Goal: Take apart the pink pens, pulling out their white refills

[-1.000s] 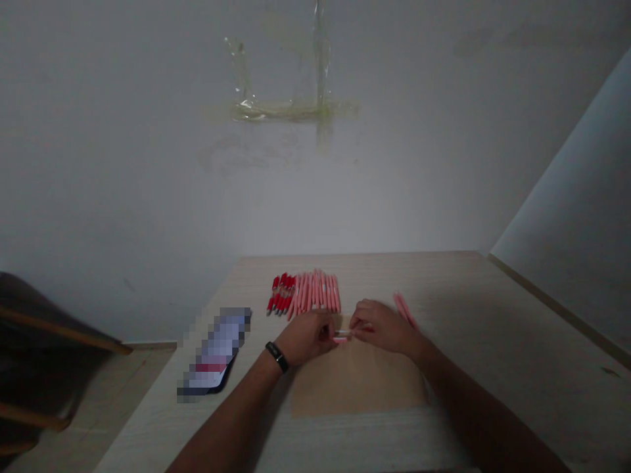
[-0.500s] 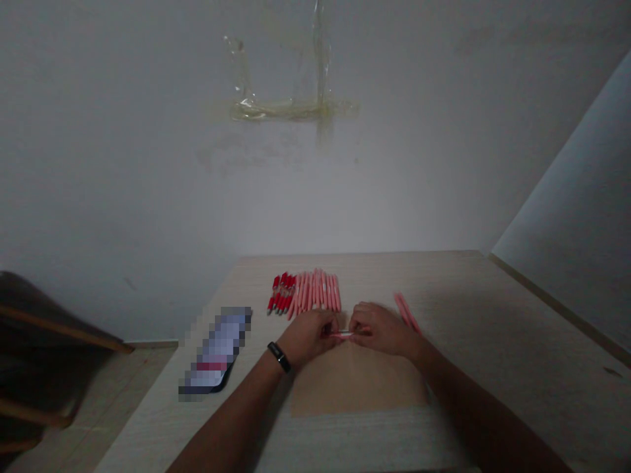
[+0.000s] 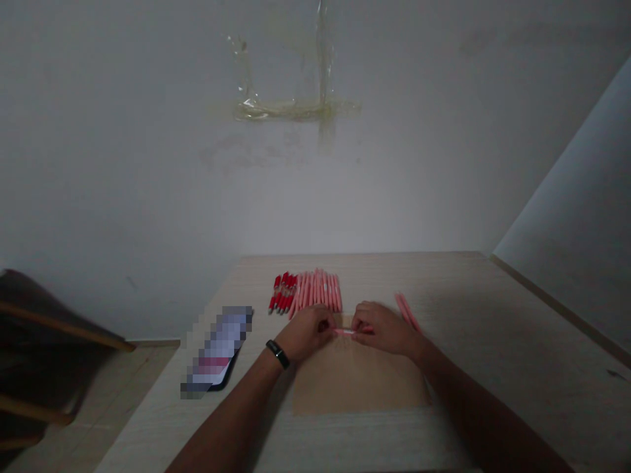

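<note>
Your left hand [image 3: 306, 332] and right hand [image 3: 383, 328] pinch pink pen [image 3: 346, 332] near its ends, over brown sheet's [image 3: 359, 381] far part. Uneven pressure could slip pen loose; left knuckles could scatter pen row [image 3: 318, 290] beyond sheet.

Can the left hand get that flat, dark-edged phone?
Probably yes: the flat, dark-edged phone lies on the pale wood-grain table with nothing visible blocking the left hand. That hand seems to pinch a slim pink pen, though, so may need to let go first.
</note>
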`<state>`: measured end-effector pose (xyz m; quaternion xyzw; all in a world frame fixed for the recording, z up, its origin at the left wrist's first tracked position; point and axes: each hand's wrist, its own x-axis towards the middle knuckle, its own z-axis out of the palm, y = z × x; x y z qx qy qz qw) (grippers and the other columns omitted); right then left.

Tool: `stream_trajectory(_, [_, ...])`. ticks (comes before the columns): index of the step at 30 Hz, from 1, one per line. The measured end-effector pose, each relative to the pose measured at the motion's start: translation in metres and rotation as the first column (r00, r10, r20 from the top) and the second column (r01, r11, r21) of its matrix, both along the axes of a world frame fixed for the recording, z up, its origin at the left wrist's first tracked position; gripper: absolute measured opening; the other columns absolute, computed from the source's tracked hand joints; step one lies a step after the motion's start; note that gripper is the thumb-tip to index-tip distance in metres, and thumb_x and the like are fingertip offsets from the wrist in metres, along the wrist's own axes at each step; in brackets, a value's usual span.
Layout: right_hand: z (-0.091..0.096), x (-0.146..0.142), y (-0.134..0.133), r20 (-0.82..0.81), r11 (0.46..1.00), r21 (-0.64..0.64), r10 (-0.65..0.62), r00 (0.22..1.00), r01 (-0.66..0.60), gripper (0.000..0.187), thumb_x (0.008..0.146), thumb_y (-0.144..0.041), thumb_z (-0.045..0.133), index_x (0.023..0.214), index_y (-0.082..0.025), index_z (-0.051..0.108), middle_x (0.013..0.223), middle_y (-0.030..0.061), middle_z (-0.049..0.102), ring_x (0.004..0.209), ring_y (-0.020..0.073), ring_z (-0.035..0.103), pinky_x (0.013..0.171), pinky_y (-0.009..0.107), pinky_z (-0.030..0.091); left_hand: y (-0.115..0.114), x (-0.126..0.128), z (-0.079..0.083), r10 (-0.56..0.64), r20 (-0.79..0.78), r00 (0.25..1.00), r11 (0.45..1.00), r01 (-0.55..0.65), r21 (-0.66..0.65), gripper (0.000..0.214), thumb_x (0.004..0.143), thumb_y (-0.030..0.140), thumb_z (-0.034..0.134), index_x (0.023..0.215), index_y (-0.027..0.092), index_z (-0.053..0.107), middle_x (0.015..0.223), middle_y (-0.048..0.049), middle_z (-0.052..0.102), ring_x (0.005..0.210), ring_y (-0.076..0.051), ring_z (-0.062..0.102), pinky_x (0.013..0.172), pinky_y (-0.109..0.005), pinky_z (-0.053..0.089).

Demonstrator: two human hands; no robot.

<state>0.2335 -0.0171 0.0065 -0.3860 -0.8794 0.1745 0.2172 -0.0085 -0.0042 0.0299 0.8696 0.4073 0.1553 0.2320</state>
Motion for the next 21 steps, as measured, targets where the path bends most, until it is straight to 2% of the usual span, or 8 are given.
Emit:
stream_trajectory(9, [-0.0092, -0.0012, 0.004, 0.043, 0.999, -0.025, 0.033, 0.999, -0.032, 0.016, 0.085, -0.035, 0.069, 0.086, -0.019, 0.066, 0.086, 0.0018, 0.063, 0.083, 0.0169, 0.056, 0.073, 0.027, 0.037, 0.0028, -0.002, -0.0031, -0.014, 0.011, 1.0, 1.0, 0.014, -0.022, 0.014, 0.075, 0.014, 0.062, 0.086, 0.017, 0.07, 0.087, -0.003, 0.064, 0.079, -0.015, 0.056, 0.066, -0.023, 0.038])
stream_trajectory(17, [-0.0023, -0.0072, 0.0, 0.09, 0.998, 0.019, 0.059, 0.994, -0.061, 0.022, 0.088, -0.041, 0.066, 0.085, -0.019, 0.067, 0.089, 0.0033, 0.063, 0.087, 0.018, 0.055, 0.077, 0.029, 0.036, 0.003, -0.0018, -0.0045, 0.002, -0.001, 1.0, 1.0, -0.002, -0.02, 0.013, 0.075, 0.014, 0.061, 0.084, 0.017, 0.069, 0.086, -0.0033, 0.066, 0.078, -0.016, 0.057, 0.065, -0.023, 0.038])
stream_trajectory(21, [-0.0032, -0.0083, 0.0, 0.124, 0.998, 0.021, 0.061, 0.99, -0.064, 0.018, 0.086, -0.038, 0.068, 0.087, -0.02, 0.069, 0.091, 0.0034, 0.064, 0.089, 0.0185, 0.055, 0.078, 0.03, 0.035, 0.0043, -0.0022, -0.0045, 0.004, -0.004, 1.0, 0.999, -0.004, -0.033, 0.012, 0.074, 0.014, 0.061, 0.083, 0.017, 0.069, 0.087, -0.0035, 0.066, 0.079, -0.016, 0.057, 0.065, -0.023, 0.038])
